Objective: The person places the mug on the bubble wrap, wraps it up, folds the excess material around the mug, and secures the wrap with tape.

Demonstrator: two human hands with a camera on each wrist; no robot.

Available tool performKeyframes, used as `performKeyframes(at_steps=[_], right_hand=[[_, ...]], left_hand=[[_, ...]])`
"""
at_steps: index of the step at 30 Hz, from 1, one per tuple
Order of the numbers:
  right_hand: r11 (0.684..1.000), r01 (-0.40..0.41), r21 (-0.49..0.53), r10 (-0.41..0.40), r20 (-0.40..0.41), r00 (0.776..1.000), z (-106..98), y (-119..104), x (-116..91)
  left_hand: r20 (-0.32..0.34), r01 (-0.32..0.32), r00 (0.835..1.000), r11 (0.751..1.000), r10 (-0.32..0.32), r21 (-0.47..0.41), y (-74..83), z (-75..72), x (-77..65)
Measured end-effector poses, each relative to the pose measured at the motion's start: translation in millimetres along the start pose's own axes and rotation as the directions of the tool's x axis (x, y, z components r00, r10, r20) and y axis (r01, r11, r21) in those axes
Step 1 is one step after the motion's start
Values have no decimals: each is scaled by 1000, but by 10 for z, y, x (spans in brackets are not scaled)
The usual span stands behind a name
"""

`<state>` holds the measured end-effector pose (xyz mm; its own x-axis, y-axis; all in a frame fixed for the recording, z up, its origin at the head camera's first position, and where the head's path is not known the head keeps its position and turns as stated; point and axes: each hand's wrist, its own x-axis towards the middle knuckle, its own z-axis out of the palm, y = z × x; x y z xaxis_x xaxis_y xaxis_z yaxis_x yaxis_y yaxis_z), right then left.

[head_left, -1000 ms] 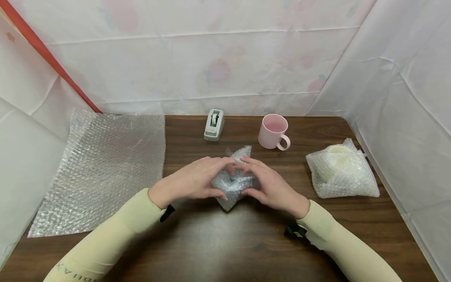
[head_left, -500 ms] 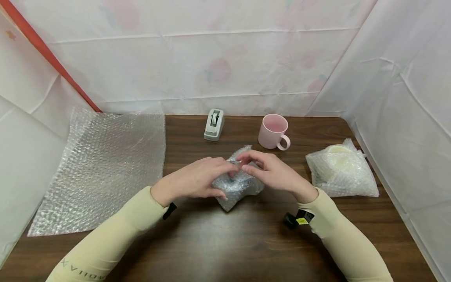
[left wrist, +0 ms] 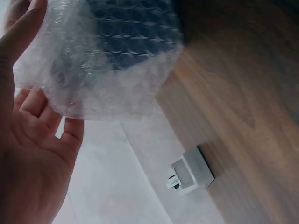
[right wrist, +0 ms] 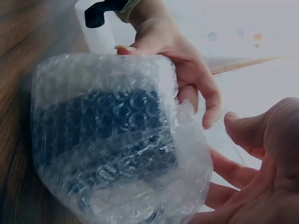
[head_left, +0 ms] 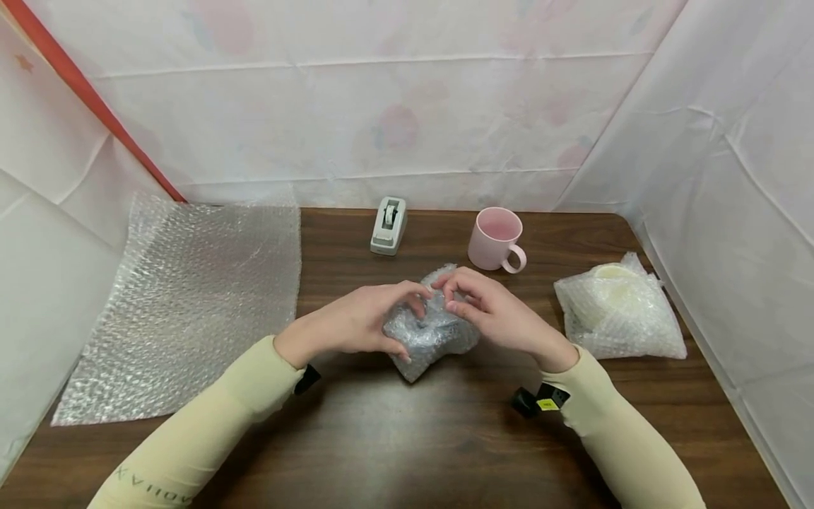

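Observation:
A bubble-wrapped bundle [head_left: 427, 338] stands on the table between both hands. Through its plastic a dark blue object [right wrist: 112, 121] shows, its kind blurred by the bubbles. My left hand [head_left: 356, 318] holds the bundle at its left side, thumb in front and bent fingers over the top. At the upper right, my right hand [head_left: 499, 311] has loosely bent fingers touching the wrap's edge, while its thumb stands apart from the bundle in the right wrist view. Nothing is visible between that thumb and the index finger.
A sheet of bubble wrap [head_left: 191, 318] covers the table's left. A tape dispenser [head_left: 388, 226] and a pink mug [head_left: 492, 240] stand at the back. Another bubble-wrapped bundle [head_left: 620, 311] with a pale object lies at the right. White curtains [head_left: 343, 127] enclose the back and sides.
My right hand has come off the bundle's right side and risen to its upper right edge, uncovering that side. The left hand has stayed at its place on the bundle.

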<state>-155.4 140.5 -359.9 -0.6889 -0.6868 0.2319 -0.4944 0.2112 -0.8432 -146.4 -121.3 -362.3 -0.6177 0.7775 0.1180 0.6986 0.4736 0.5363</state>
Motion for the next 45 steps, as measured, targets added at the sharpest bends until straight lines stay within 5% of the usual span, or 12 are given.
performKeyframes(at_steps=[3, 7, 13, 21, 30, 37, 45], right_hand=[[997, 59, -53, -60, -6, 998, 4, 22, -9], [993, 85, -82, -86, -6, 996, 2, 50, -22], [996, 86, -35, -87, -8, 996, 8, 64, -45], [990, 98, 97, -93, -55, 994, -18, 103, -60], [983, 108, 146, -71, -238, 969, 8, 66, -97], [969, 45, 242, -1, -177, 984, 1, 4, -107], [995, -77, 66, 79, -28, 997, 45, 24, -55]], left_hand=[[-36, -6, 999, 998, 4, -60, -33, 23, -15], [-102, -94, 991, 992, 85, -83, -94, 65, -23], [-102, -214, 969, 970, 226, 117, -168, 90, -35], [1, -186, 981, 954, 191, 234, -188, 81, -74], [-22, -131, 990, 980, 136, 150, -148, 45, -72], [-44, -158, 985, 977, 166, 140, -167, 67, -73], [2, -239, 970, 951, 243, 195, -160, 71, -32]])
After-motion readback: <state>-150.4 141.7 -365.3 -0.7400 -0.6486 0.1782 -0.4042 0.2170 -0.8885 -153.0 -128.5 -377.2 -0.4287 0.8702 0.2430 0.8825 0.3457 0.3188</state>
